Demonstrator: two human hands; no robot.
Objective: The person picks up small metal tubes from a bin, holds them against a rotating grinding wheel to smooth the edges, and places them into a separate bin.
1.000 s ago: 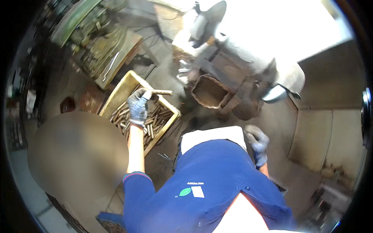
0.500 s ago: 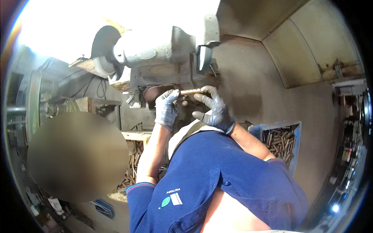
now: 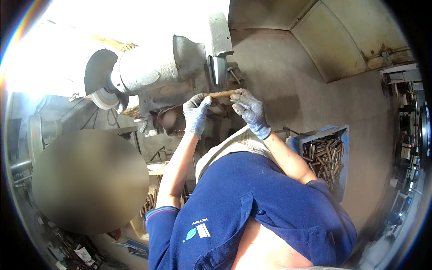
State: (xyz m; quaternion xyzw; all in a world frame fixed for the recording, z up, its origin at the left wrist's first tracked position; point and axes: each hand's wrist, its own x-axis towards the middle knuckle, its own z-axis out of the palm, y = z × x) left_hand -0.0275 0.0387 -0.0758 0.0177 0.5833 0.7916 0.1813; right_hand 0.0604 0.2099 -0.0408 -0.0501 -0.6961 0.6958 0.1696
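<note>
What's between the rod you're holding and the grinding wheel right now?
In the head view, nothing: the short brown rod, held by the left hand and right hand, sits just below the grey grinding wheel, with only a bare gap between.

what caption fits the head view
Gloved left hand and right hand hold a short rod at a bench grinder.

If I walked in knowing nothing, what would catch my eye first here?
Two gloved hands, left hand and right hand, hold a short brown metal rod at centre, just under the big grey bench grinder. At right stands a blue crate of similar rusty rods.
</note>
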